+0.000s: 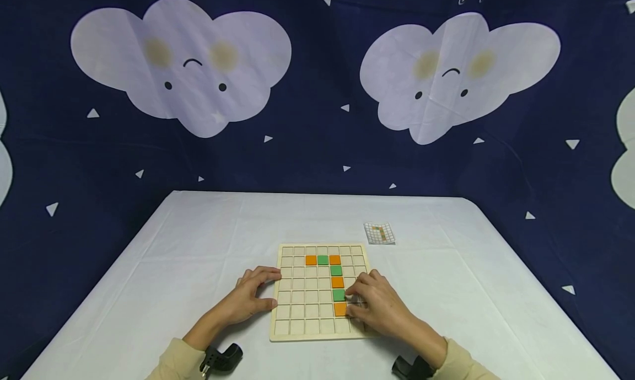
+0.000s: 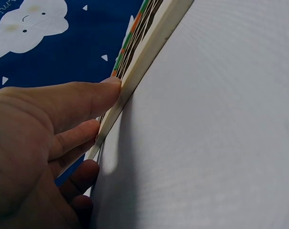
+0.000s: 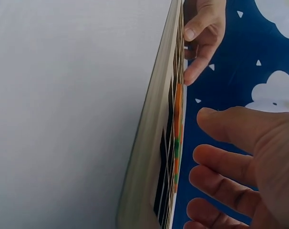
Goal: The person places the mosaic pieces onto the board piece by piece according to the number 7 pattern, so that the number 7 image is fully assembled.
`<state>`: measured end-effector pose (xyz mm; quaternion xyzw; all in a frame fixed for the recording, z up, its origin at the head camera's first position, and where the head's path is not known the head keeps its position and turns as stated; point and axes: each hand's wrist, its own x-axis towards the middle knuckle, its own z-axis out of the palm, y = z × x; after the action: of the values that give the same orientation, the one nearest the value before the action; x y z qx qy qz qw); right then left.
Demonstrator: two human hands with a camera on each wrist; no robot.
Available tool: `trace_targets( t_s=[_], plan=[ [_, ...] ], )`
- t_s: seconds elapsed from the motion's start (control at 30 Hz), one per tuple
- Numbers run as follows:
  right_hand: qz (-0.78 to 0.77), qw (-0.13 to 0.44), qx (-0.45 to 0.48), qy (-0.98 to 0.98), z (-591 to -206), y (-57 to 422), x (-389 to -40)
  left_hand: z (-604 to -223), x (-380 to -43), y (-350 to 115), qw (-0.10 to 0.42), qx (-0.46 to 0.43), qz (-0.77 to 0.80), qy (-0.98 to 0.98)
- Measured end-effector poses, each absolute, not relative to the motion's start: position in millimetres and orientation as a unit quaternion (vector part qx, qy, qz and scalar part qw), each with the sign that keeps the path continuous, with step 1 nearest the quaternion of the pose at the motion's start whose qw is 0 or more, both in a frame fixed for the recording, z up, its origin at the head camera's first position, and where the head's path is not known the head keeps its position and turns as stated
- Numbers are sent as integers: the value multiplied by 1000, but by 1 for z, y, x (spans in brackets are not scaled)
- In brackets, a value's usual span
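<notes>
A wooden grid board (image 1: 297,312) lies flat on the table. Orange and green square tiles form a short row near its far side and a column running toward me, with a green tile (image 1: 338,295) and an orange tile (image 1: 340,309) at the near end. My left hand (image 1: 245,298) touches the board's left edge with thumb and fingers spread along it. Over the board's right part is my right hand (image 1: 381,305), its fingertips beside those two tiles. In the right wrist view its thumb and fingers (image 3: 225,162) are apart, nothing between them.
Behind the board's right corner lies a small printed card (image 1: 379,234) showing a grid with a similar coloured pattern. A white cloth covers the table (image 1: 208,225). Beyond it hangs a dark blue backdrop (image 1: 317,165) with clouds and small triangles.
</notes>
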<state>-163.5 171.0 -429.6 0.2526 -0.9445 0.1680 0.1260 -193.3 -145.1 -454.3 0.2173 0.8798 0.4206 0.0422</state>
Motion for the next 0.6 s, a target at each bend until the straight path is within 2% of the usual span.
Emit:
trace_targets(
  t_s=[0.6],
  plan=[
    [181, 151, 227, -945, -426, 184, -171, -454, -194, -145, 39, 219, 402, 888]
  ],
)
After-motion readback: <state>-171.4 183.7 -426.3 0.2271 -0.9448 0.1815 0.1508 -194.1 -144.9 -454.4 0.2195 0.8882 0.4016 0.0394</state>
